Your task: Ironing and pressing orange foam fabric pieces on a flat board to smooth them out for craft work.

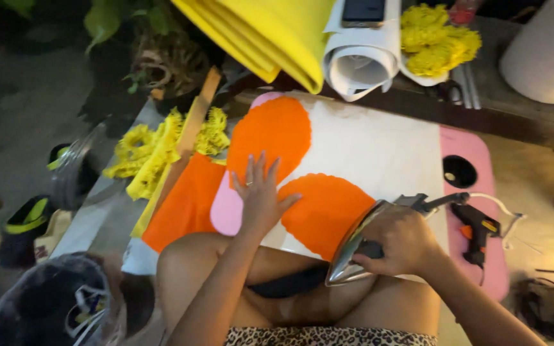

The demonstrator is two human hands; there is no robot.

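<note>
Closest in, the right hand [405,242] is wrapped tight around the dark handle of a clothes iron [361,247], whose shiny soleplate is tipped up on edge over the near rim of the white board [379,147], just above the bare knees. Well apart from it, the left hand [261,195] lies flat with fingers spread, pressing on a pink piece [227,210] between two orange scalloped pieces [302,173]. A sheet of orange cloth [184,202] hangs off the board's left side. To the right, a black and orange glue gun [477,230] rests on the pink mat [482,192]. Farther left lie yellow frills [145,154]. At the far edge sit folded yellow sheets [270,32], a white roll [360,61] and yellow pompoms [437,41].
</note>
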